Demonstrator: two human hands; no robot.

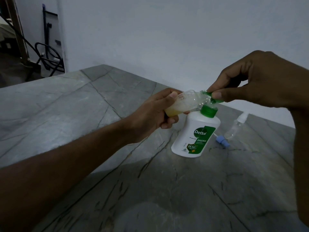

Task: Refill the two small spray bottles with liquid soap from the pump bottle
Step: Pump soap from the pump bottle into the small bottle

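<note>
The left hand (157, 113) comes in from the lower left of the frame, and its fingers are curled around a small clear spray bottle (71, 104). This bottle is held tilted, almost lying, with yellowish liquid soap collected at the end inside the hand. Its open mouth points to the right, toward the green pump head (215, 97). The right hand (255, 81) comes in from the right edge, and its thumb and fingers pinch the green pump head from above. The mouth of the held bottle is touching or just beside the pump spout; I cannot tell which.

Below both hands, in the middle of the frame, stands the white pump bottle (195, 133) with a green label and a green collar. To the right of it, on the surface, lies a blue spray cap (222, 141) with a thin white tube. Just beside this cap, further right, is the second spray bottle (237, 125), clear, with its white cap on.

All things are on a grey marble counter (83, 101) with dark veins. Behind it is a plain white wall (167, 30). In the upper left of the frame are black cables (48, 56) and a dark doorway area.
</note>
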